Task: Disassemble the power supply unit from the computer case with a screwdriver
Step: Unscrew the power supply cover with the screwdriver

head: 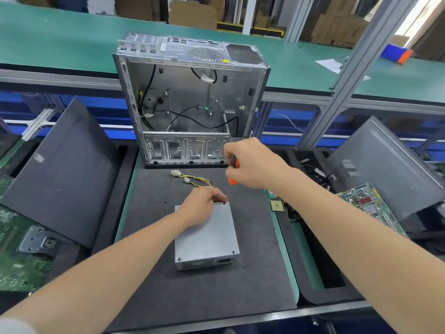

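Light: bright, even, overhead; white glare upper right of computer case (190, 100).
Shadows: soft, faint.
Edges: bowed, slightly blurred.

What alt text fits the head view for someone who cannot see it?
A right hand holds an orange-handled screwdriver, tip on a screw at the far right corner of a grey power supply unit, which the left hand grips on a dark mat. An open computer case stands behind.
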Available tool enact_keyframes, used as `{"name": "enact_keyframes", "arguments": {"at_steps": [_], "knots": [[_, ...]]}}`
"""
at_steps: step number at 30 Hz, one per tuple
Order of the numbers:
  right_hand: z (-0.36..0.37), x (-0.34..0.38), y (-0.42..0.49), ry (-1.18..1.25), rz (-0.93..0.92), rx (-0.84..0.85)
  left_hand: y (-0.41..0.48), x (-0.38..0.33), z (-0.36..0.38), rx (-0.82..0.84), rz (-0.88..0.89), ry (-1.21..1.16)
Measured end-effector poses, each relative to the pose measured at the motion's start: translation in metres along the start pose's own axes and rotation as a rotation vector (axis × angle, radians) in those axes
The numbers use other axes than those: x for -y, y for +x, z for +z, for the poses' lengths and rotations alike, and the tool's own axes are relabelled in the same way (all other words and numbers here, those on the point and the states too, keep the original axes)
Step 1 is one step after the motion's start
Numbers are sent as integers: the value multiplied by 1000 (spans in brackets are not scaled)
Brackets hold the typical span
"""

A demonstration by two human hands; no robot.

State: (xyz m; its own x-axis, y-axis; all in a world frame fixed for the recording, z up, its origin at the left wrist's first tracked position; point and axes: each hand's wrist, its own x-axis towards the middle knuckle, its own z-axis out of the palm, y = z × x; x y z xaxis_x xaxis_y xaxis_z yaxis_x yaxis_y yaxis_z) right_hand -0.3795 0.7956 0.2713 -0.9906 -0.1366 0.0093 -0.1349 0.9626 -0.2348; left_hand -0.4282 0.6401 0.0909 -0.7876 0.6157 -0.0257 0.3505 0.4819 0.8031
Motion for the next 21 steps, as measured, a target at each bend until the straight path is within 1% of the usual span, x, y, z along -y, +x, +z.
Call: {"name": "enact_keyframes", "arguments": {"at_steps": [15,21], "knots": [[2,0,1,4,-3,-17,-4,-3,-2,-6,-1,1],[3,2,1,-3,16,8,-5,-4,-3,-11,-4,-2]]}}
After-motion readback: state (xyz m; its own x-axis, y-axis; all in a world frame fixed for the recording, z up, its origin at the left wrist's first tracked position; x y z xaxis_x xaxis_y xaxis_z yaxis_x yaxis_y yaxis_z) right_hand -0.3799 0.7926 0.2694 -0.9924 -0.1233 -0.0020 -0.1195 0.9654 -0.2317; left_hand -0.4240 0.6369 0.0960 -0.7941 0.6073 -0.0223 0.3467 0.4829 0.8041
